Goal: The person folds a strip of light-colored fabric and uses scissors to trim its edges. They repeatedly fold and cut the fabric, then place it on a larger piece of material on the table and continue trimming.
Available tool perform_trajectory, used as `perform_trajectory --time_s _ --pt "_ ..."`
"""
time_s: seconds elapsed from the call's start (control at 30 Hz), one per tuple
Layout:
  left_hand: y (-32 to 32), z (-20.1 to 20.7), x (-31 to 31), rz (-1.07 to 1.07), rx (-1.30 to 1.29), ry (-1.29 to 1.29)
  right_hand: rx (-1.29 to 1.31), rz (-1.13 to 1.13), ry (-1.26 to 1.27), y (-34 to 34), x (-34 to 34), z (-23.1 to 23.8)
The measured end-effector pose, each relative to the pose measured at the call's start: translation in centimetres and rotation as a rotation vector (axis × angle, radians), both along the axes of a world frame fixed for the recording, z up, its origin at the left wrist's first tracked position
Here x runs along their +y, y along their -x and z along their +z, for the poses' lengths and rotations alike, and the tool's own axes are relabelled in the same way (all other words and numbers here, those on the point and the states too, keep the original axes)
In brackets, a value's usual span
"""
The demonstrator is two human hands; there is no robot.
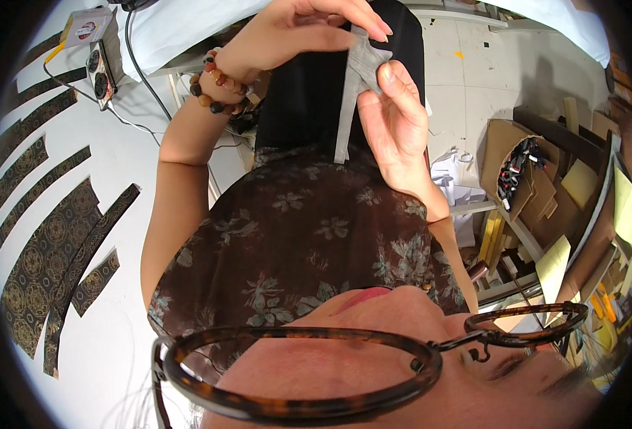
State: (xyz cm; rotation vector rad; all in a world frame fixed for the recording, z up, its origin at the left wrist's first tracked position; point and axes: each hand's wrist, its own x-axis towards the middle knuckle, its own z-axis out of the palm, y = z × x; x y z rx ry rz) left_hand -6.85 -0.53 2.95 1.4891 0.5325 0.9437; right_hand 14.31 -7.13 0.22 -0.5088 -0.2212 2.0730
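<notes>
Both hands are meeting over the person's dark lap in the head view, with a gray strip of cloth-like material lying between them. Right hand, palm turned up, is pinching the folded upper part of the strip between thumb and fingers. Left hand, its wrist wearing beaded bracelets, is curving over the strip's top end with the thumb touching it; whether those fingers are gripping, I cannot tell. The strip's narrow tail is hanging toward the hem of a brown floral top. To the left, dark patterned pieces are lying spread on a white table. On the right, an open cardboard box is holding small black-and-red items. Tortoiseshell glasses are filling the lower foreground.
</notes>
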Motion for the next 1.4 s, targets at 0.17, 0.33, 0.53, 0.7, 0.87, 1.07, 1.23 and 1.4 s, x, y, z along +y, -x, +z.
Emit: perform_trajectory --time_s 0.17,0.33,0.53,0.7,0.87,1.07,1.23,1.4 --pt "0.0 -0.1 -0.2 -0.004 -0.058 0.024 -0.026 -0.003 0.006 0.3 0.0 -0.1" --pt "-0.1 0.0 -0.6 -0.021 -0.119 0.134 -0.036 0.011 -0.096 -0.2 -0.2 -1.7" --pt "-0.7 -0.6 -1.0 0.011 -0.116 0.087 -0.056 -0.039 -0.016 0.5 -0.2 -0.3" --pt "0.1 -1.0 -0.7 0.042 -0.025 -0.056 -0.338 -0.161 -0.173 0.5 -0.9 0.3" --pt "-0.6 -1.3 -1.6 0.080 -0.114 0.020 -0.400 -0.161 -0.065 0.1 -0.4 -0.1" --pt "-1.2 -1.8 -2.5 0.165 -0.176 0.073 -0.673 -0.383 -0.244 -1.3 2.1 -3.0" --pt "-1.5 -2.2 -2.6 0.230 -0.087 0.068 -0.591 -0.351 -0.474 -0.7 2.4 -2.1" --pt "-1.8 -2.2 -2.8 0.209 -0.163 0.003 -0.531 -0.284 -0.390 -1.0 2.7 -2.5"
